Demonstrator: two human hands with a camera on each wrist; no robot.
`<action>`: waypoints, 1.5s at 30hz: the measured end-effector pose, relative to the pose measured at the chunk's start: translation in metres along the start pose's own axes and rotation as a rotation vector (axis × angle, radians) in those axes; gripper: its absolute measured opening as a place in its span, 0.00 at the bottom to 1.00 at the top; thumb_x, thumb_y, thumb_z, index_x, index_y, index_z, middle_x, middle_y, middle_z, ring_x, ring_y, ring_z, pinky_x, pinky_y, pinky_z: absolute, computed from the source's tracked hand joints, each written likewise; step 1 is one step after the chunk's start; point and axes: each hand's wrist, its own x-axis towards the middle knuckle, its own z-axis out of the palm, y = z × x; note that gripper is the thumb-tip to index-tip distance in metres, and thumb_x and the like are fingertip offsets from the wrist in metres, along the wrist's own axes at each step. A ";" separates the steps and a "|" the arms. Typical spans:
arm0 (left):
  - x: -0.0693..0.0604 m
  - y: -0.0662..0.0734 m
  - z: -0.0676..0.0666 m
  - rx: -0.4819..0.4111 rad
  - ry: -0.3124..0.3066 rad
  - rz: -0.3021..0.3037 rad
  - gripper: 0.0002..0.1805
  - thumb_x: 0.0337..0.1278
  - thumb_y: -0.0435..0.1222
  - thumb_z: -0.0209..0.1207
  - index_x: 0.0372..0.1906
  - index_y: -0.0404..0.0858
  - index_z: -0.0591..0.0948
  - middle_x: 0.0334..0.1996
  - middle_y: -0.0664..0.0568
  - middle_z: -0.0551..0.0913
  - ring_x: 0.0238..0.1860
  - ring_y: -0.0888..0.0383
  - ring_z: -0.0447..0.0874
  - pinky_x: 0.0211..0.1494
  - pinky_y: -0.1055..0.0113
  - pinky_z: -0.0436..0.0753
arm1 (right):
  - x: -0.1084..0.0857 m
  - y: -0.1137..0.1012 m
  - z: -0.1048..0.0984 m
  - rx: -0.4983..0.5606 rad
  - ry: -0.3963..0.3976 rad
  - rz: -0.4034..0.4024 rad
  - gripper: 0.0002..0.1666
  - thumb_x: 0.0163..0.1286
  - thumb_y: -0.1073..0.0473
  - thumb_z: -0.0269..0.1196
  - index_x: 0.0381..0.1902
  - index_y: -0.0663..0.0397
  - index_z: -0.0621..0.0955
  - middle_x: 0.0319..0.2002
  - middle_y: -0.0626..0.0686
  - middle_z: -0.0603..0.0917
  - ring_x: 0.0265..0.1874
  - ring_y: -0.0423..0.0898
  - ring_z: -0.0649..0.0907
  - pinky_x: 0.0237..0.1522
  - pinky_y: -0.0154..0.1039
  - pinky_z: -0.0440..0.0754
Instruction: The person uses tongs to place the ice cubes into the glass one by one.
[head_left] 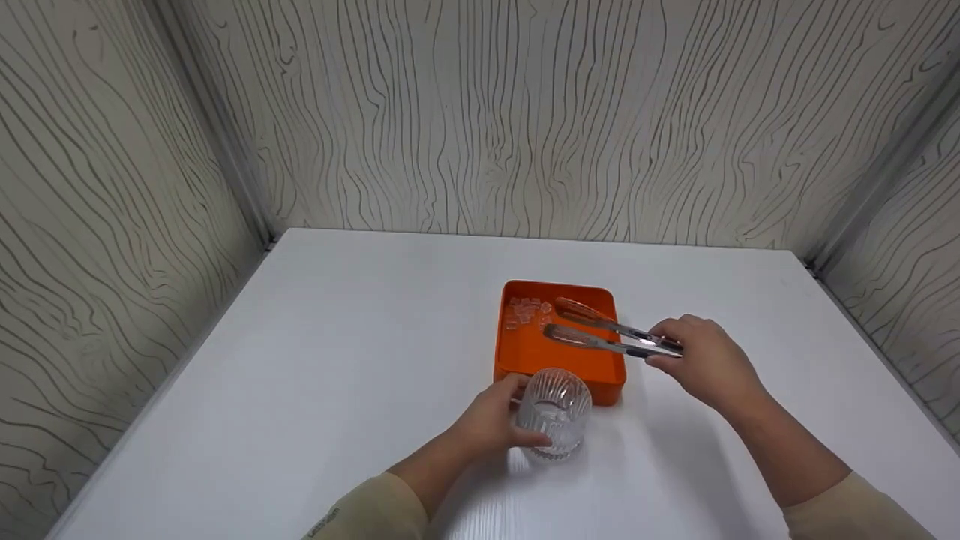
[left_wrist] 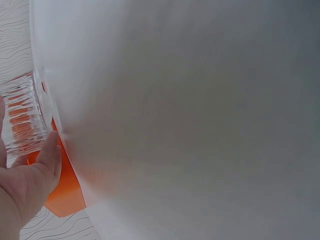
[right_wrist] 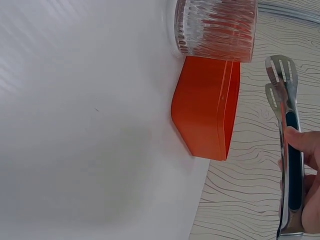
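Note:
A ribbed clear glass [head_left: 556, 412] stands at the front edge of an orange tray [head_left: 559, 358], with some clear pieces visible inside it. My left hand [head_left: 491, 420] grips the glass from its left side, thumb across the front. Metal tongs [head_left: 600, 330] with dark grips are held in my right hand [head_left: 709, 364], their slotted ends parted above the tray. Nothing is seen between the tong ends in the right wrist view. Small clear cubes [head_left: 525, 311] lie in the tray's back left part. The left wrist view shows my left hand [left_wrist: 30, 185] against the glass [left_wrist: 22, 117].
The white table [head_left: 337, 360] extends around the tray on all sides. Wood-grain patterned panels [head_left: 480, 120] rise behind the table and at its left and right.

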 end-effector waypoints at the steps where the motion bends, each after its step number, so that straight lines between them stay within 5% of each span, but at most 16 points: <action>1: 0.000 0.000 0.000 -0.001 0.001 -0.001 0.36 0.30 0.48 0.73 0.52 0.54 0.69 0.45 0.65 0.74 0.50 0.60 0.73 0.56 0.59 0.75 | 0.002 0.000 0.001 0.000 -0.003 0.008 0.14 0.55 0.59 0.68 0.41 0.52 0.81 0.30 0.49 0.77 0.32 0.48 0.74 0.31 0.40 0.74; 20: 0.000 0.000 -0.002 -0.026 0.002 -0.008 0.36 0.29 0.48 0.73 0.51 0.54 0.69 0.45 0.65 0.75 0.50 0.59 0.73 0.56 0.58 0.75 | 0.041 -0.010 0.038 -0.075 -0.010 0.162 0.17 0.56 0.56 0.67 0.43 0.55 0.80 0.33 0.56 0.76 0.34 0.53 0.73 0.31 0.46 0.78; 45: 0.000 0.001 -0.001 -0.026 -0.006 -0.027 0.37 0.28 0.48 0.74 0.52 0.56 0.69 0.46 0.64 0.75 0.51 0.59 0.73 0.56 0.56 0.74 | 0.051 -0.014 0.069 -0.179 0.035 0.166 0.11 0.59 0.58 0.63 0.38 0.58 0.78 0.30 0.57 0.74 0.33 0.55 0.72 0.32 0.49 0.73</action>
